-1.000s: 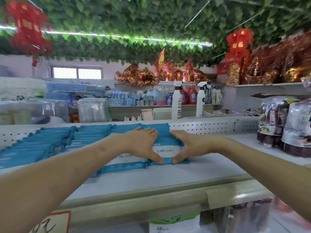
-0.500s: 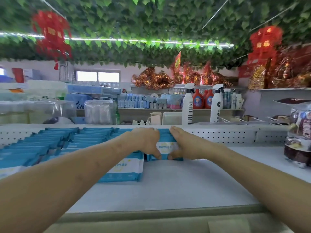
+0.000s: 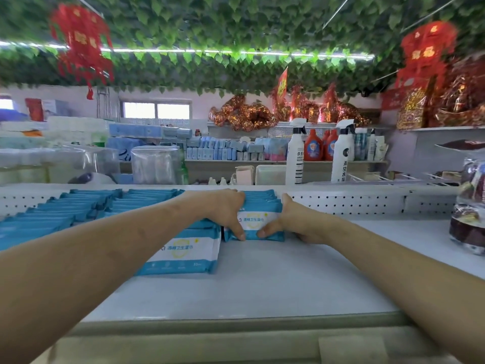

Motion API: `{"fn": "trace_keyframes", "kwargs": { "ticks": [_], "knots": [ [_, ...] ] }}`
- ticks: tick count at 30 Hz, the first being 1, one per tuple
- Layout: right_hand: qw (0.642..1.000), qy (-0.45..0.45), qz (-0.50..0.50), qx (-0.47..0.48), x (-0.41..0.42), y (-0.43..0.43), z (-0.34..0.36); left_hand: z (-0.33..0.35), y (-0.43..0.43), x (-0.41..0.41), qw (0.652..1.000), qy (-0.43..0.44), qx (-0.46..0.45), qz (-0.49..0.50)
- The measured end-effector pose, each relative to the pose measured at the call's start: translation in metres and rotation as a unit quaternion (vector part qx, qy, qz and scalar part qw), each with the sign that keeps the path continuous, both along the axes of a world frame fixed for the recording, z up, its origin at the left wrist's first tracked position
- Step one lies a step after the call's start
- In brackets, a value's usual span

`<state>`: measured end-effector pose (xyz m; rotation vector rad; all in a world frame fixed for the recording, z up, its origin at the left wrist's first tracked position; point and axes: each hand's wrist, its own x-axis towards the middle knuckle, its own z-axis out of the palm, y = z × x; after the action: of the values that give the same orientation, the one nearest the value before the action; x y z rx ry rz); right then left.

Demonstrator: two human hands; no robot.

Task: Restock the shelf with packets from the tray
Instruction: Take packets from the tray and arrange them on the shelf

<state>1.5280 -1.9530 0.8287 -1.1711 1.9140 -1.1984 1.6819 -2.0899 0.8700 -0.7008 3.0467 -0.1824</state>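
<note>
Packets (image 3: 258,219) in blue and white are standing on edge in a short row toward the back of the white shelf (image 3: 249,285), being squeezed from both ends. The left hand (image 3: 225,214) is curling over the row's left end, its thumb pressing the front face; the right hand (image 3: 296,222) is gripping the right end the same way. Neighbouring rows (image 3: 183,250) of matching packs are leaning just to the left, touching it. A perforated back panel (image 3: 341,203) is running behind, and bagged goods (image 3: 469,206) are sitting far right.
</note>
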Motion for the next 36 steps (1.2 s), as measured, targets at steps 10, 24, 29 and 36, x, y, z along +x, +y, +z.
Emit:
{"fn": "trace_keyframes", "kwargs": {
  "ticks": [10,24,29,36],
  "knots": [
    [0.988,-0.122,0.086,-0.041,0.013,-0.007,0.006,0.002,-0.009,-0.008,1.0,-0.028,0.006,-0.004],
    [0.986,-0.125,0.106,-0.041,0.002,-0.004,0.003,0.009,0.002,0.017,0.996,0.04,0.08,-0.012],
    [0.997,0.051,-0.013,-0.06,0.027,0.013,0.038,0.036,-0.007,0.096,0.995,0.035,0.095,0.006],
    [0.93,0.347,0.122,-0.004,0.114,0.023,0.044,0.043,-0.024,0.176,0.991,-0.028,0.125,0.025]
  ]
}}
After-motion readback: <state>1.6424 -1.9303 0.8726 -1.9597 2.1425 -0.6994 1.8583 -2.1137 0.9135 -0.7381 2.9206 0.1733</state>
